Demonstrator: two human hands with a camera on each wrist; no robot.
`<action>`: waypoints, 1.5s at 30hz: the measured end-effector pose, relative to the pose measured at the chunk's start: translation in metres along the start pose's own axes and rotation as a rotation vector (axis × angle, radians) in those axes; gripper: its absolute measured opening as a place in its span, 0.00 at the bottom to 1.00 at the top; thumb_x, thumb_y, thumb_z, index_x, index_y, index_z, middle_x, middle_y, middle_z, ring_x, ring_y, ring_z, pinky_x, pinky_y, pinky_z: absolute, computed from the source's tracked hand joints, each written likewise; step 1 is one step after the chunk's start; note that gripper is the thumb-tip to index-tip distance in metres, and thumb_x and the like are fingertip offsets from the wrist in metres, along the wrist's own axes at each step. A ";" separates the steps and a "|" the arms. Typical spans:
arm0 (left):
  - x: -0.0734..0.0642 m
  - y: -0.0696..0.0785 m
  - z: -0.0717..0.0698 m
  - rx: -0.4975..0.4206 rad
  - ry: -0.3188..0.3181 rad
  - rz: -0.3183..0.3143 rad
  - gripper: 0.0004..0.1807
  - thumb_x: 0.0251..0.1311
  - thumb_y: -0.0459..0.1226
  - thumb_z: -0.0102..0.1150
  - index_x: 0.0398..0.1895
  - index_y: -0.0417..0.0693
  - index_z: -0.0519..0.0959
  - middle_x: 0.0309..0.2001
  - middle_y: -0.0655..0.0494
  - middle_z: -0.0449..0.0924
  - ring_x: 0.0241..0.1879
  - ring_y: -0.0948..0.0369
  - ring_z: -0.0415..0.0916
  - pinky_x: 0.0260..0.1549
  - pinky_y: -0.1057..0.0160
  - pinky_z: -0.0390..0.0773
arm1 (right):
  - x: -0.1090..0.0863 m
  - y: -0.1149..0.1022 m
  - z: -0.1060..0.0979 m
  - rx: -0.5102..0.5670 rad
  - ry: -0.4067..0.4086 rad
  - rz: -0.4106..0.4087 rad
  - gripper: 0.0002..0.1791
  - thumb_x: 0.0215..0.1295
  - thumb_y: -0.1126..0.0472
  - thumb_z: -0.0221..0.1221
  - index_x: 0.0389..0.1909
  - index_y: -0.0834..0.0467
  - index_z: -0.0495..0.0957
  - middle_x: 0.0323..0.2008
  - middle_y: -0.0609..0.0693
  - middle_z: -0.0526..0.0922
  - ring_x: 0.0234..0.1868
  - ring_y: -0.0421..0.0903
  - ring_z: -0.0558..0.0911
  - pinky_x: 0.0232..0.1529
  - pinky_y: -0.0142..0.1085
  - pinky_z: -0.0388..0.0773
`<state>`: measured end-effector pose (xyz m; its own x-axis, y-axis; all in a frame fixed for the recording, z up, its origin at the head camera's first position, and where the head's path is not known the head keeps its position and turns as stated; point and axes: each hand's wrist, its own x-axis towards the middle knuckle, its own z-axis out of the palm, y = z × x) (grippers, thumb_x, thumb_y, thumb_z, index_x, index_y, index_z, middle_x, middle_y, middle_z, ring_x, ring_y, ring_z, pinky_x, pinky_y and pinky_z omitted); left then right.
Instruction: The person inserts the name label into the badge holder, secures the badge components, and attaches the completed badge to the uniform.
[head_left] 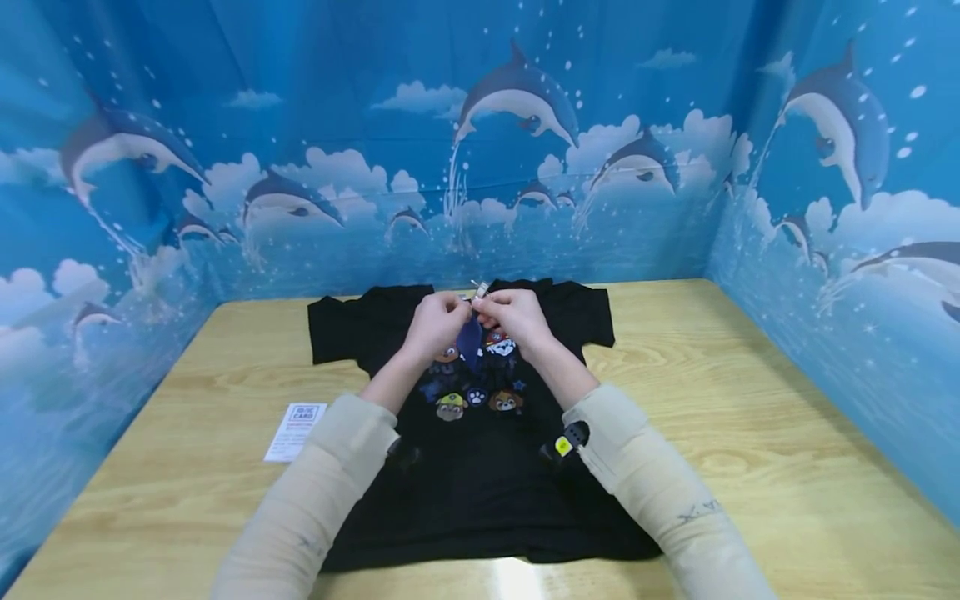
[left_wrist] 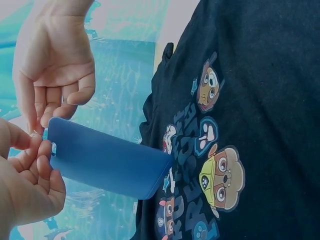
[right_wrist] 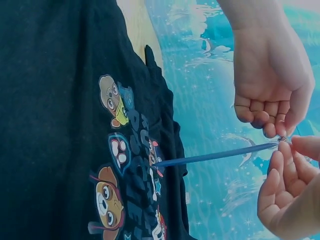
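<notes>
A flat blue card holder (left_wrist: 107,160) with a slot at its top edge hangs from between both hands, above the shirt. My left hand (head_left: 437,323) pinches the holder's top by the slot. The right hand (head_left: 521,319) meets it there, thumb and fingers pinching a small silver clip (head_left: 482,290); the fingers partly hide it. Seen edge-on in the right wrist view, the holder (right_wrist: 215,156) looks thin. Under the hands a black T-shirt (head_left: 480,483) lies spread out, with cartoon dog heads printed on its chest.
On the light wooden table (head_left: 750,417), a white printed paper (head_left: 295,432) lies left of the shirt. A blue curtain with dolphins (head_left: 517,100) stands behind the table and along both sides.
</notes>
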<state>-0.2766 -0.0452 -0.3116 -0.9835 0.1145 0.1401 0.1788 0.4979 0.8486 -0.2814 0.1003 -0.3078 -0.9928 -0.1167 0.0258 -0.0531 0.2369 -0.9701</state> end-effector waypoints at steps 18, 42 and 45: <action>-0.004 -0.002 0.006 -0.054 0.047 -0.043 0.10 0.60 0.36 0.49 0.24 0.42 0.76 0.21 0.54 0.67 0.11 0.64 0.58 0.08 0.66 0.65 | -0.002 0.006 0.011 0.010 0.037 -0.001 0.15 0.67 0.61 0.54 0.24 0.66 0.77 0.18 0.48 0.76 0.21 0.44 0.75 0.23 0.34 0.74; -0.004 -0.003 0.007 -0.244 0.050 -0.027 0.09 0.59 0.32 0.51 0.24 0.37 0.75 0.22 0.52 0.68 0.13 0.63 0.61 0.12 0.66 0.62 | -0.001 0.009 0.012 0.247 0.037 0.065 0.12 0.65 0.64 0.55 0.22 0.64 0.76 0.16 0.48 0.74 0.16 0.38 0.72 0.19 0.28 0.71; -0.004 -0.003 0.007 -0.253 0.040 -0.024 0.09 0.59 0.32 0.51 0.24 0.36 0.75 0.21 0.53 0.67 0.13 0.63 0.60 0.12 0.66 0.61 | -0.001 0.009 0.011 0.263 0.033 0.072 0.12 0.65 0.64 0.55 0.22 0.64 0.76 0.16 0.48 0.74 0.16 0.38 0.72 0.19 0.29 0.71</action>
<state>-0.2729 -0.0409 -0.3183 -0.9886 0.0681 0.1341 0.1476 0.2688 0.9518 -0.2800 0.0918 -0.3192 -0.9962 -0.0760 -0.0421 0.0434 -0.0154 -0.9989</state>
